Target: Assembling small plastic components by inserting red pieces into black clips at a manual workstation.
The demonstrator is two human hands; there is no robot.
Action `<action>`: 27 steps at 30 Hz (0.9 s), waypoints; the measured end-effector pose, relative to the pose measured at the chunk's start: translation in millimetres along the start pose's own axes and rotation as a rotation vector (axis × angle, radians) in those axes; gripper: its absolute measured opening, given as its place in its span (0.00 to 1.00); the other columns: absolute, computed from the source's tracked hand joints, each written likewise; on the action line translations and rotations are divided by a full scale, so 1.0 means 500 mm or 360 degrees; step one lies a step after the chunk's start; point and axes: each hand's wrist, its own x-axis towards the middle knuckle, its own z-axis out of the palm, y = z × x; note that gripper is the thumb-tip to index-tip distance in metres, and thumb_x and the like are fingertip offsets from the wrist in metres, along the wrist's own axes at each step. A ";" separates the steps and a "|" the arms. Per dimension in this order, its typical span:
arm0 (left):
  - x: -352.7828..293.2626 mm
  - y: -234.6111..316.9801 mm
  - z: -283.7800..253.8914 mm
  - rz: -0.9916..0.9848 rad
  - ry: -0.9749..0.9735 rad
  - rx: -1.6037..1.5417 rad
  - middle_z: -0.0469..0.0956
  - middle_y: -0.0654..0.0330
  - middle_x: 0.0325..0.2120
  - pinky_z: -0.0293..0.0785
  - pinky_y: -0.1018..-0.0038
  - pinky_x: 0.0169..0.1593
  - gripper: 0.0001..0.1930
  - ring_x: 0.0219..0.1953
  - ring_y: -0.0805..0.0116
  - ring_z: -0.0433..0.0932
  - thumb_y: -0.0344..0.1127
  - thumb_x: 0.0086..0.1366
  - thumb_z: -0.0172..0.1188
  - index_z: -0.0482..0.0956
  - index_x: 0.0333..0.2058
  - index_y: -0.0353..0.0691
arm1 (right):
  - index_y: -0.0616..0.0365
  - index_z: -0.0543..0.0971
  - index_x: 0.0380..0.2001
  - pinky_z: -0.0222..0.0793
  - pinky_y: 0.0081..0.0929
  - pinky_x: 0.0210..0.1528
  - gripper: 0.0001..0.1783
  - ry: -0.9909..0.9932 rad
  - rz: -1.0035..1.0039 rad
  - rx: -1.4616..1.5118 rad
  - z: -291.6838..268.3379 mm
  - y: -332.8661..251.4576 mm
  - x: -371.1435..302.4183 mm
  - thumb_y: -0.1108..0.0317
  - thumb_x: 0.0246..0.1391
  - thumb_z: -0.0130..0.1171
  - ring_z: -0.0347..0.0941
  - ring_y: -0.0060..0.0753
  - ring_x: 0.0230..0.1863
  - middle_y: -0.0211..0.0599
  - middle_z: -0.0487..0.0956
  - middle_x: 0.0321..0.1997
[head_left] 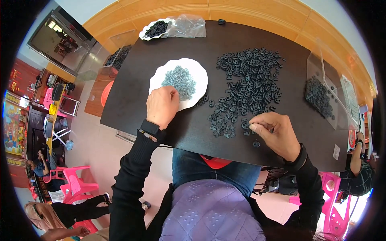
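Note:
My left hand (163, 105) is over the near edge of a white scalloped plate (198, 72), fingers pinched together. On the plate lies a heap of small silvery screws (181, 80); whatever the left fingertips hold is hidden. My right hand (277, 132) is closed in a pinch at the near edge of a spread pile of small black plastic pieces (257, 80), each with two holes. Dark bits sit right by its fingertips, but I cannot make out what is between them. One loose black piece (256, 144) lies to the left of the right hand.
The dark brown table (189, 128) also bears a clear bin of black parts (319, 98) at the right. At the back stand a small white dish of black pieces (156, 29) and a clear plastic bag (187, 26). Pink chairs (78, 182) and other people are around.

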 end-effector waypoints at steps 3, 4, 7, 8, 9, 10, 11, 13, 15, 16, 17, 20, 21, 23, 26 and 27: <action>-0.001 -0.004 -0.002 -0.0012 0.0057 -0.0186 0.83 0.49 0.24 0.79 0.67 0.35 0.08 0.28 0.56 0.85 0.33 0.60 0.62 0.85 0.32 0.33 | 0.60 0.85 0.40 0.65 0.23 0.32 0.08 0.0169 -0.0234 -0.0075 -0.001 0.016 0.003 0.73 0.57 0.64 0.70 0.26 0.27 0.34 0.78 0.27; -0.002 -0.003 -0.003 -0.0012 0.0059 -0.0187 0.83 0.49 0.24 0.79 0.67 0.35 0.08 0.28 0.56 0.85 0.33 0.60 0.62 0.85 0.32 0.33 | 0.60 0.85 0.41 0.64 0.24 0.32 0.09 0.0154 -0.0244 -0.0161 -0.005 0.018 0.004 0.74 0.57 0.63 0.68 0.26 0.28 0.33 0.76 0.26; -0.006 0.007 -0.011 -0.0101 0.0081 -0.0436 0.84 0.54 0.24 0.78 0.73 0.33 0.09 0.26 0.68 0.84 0.32 0.63 0.61 0.83 0.33 0.30 | 0.59 0.85 0.42 0.61 0.24 0.32 0.10 0.0153 -0.0262 -0.0250 -0.006 0.019 0.005 0.76 0.58 0.61 0.65 0.26 0.28 0.32 0.73 0.24; -0.010 0.015 -0.013 -0.0199 0.0056 -0.0696 0.84 0.56 0.26 0.77 0.76 0.33 0.09 0.26 0.73 0.82 0.32 0.65 0.60 0.83 0.34 0.30 | 0.59 0.85 0.43 0.60 0.25 0.32 0.10 0.0165 -0.0269 -0.0249 -0.006 0.018 0.003 0.76 0.59 0.60 0.64 0.26 0.28 0.31 0.72 0.23; -0.013 0.023 -0.015 -0.0294 0.0035 -0.0956 0.85 0.59 0.27 0.77 0.79 0.33 0.09 0.26 0.77 0.80 0.31 0.68 0.60 0.82 0.34 0.29 | 0.59 0.85 0.43 0.60 0.25 0.32 0.10 0.0172 -0.0276 -0.0256 -0.006 0.014 0.004 0.76 0.59 0.60 0.64 0.26 0.28 0.31 0.72 0.23; -0.021 0.030 -0.016 -0.0285 0.0043 -0.0962 0.85 0.59 0.27 0.77 0.79 0.33 0.09 0.26 0.77 0.80 0.31 0.68 0.60 0.82 0.34 0.29 | 0.59 0.85 0.42 0.60 0.25 0.32 0.10 0.0197 -0.0265 -0.0243 -0.004 0.009 0.002 0.77 0.59 0.60 0.63 0.26 0.28 0.32 0.71 0.23; -0.033 0.037 -0.016 -0.0354 0.0014 -0.1174 0.84 0.60 0.28 0.76 0.80 0.33 0.09 0.26 0.79 0.79 0.31 0.69 0.59 0.81 0.35 0.30 | 0.58 0.85 0.42 0.60 0.25 0.32 0.10 0.0223 -0.0256 -0.0232 -0.004 0.005 0.000 0.77 0.58 0.60 0.63 0.27 0.28 0.33 0.71 0.23; -0.047 0.058 -0.014 -0.0451 -0.0009 -0.1564 0.84 0.62 0.29 0.76 0.82 0.33 0.07 0.28 0.79 0.80 0.30 0.70 0.58 0.80 0.38 0.31 | 0.58 0.85 0.41 0.62 0.28 0.32 0.10 0.0258 -0.0270 -0.0267 -0.008 0.007 0.000 0.76 0.57 0.60 0.66 0.31 0.27 0.36 0.73 0.23; -0.053 0.073 -0.013 -0.0438 -0.0008 -0.1677 0.83 0.62 0.29 0.76 0.82 0.33 0.07 0.28 0.79 0.80 0.30 0.70 0.58 0.80 0.38 0.32 | 0.57 0.85 0.40 0.64 0.32 0.31 0.09 0.0285 -0.0279 -0.0295 -0.004 0.019 -0.004 0.75 0.56 0.61 0.68 0.35 0.27 0.39 0.74 0.23; -0.058 0.081 -0.013 -0.0444 -0.0018 -0.1776 0.83 0.62 0.28 0.76 0.82 0.33 0.06 0.28 0.79 0.79 0.30 0.70 0.58 0.79 0.38 0.32 | 0.58 0.85 0.41 0.64 0.29 0.31 0.09 0.0301 -0.0162 -0.0117 -0.001 0.030 -0.007 0.75 0.58 0.60 0.69 0.31 0.27 0.37 0.76 0.25; -0.063 0.093 -0.016 -0.0427 -0.0011 -0.1810 0.82 0.64 0.28 0.75 0.83 0.34 0.06 0.29 0.81 0.78 0.29 0.70 0.59 0.81 0.39 0.32 | 0.59 0.85 0.41 0.65 0.26 0.31 0.09 0.0314 -0.0044 0.0063 0.000 0.035 -0.009 0.75 0.59 0.59 0.70 0.26 0.27 0.35 0.78 0.26; -0.081 0.104 -0.017 -0.0369 -0.0119 -0.1822 0.83 0.63 0.31 0.74 0.82 0.35 0.08 0.30 0.81 0.77 0.29 0.70 0.60 0.83 0.41 0.31 | 0.63 0.83 0.44 0.68 0.16 0.36 0.10 0.0220 0.0158 0.0239 -0.006 0.003 -0.011 0.73 0.65 0.55 0.70 0.15 0.31 0.26 0.79 0.32; -0.088 0.111 -0.020 -0.0379 -0.0170 -0.1829 0.83 0.65 0.31 0.73 0.83 0.36 0.09 0.30 0.82 0.77 0.28 0.69 0.61 0.85 0.44 0.33 | 0.63 0.83 0.44 0.68 0.16 0.36 0.10 0.0220 0.0150 0.0238 -0.007 -0.001 -0.011 0.73 0.65 0.55 0.70 0.15 0.31 0.26 0.79 0.32; -0.105 0.116 -0.014 -0.0329 -0.0237 -0.1750 0.83 0.65 0.32 0.74 0.83 0.37 0.10 0.31 0.82 0.77 0.28 0.69 0.61 0.85 0.46 0.34 | 0.63 0.83 0.47 0.68 0.15 0.35 0.12 0.0234 0.0193 0.0207 -0.005 -0.005 -0.016 0.73 0.66 0.54 0.70 0.14 0.32 0.27 0.79 0.32; -0.130 0.134 0.000 -0.0169 -0.0276 -0.1834 0.82 0.63 0.35 0.75 0.82 0.37 0.10 0.32 0.81 0.77 0.30 0.70 0.61 0.85 0.47 0.36 | 0.64 0.81 0.47 0.68 0.14 0.34 0.11 0.0249 0.0238 0.0287 0.004 0.007 -0.027 0.73 0.64 0.56 0.71 0.14 0.31 0.27 0.80 0.31; -0.139 0.138 0.000 -0.0120 -0.0324 -0.1836 0.81 0.62 0.35 0.76 0.81 0.38 0.11 0.32 0.80 0.77 0.30 0.71 0.60 0.85 0.48 0.36 | 0.64 0.81 0.47 0.68 0.14 0.34 0.11 0.0235 0.0232 0.0291 0.007 0.002 -0.031 0.73 0.64 0.56 0.71 0.14 0.31 0.27 0.80 0.31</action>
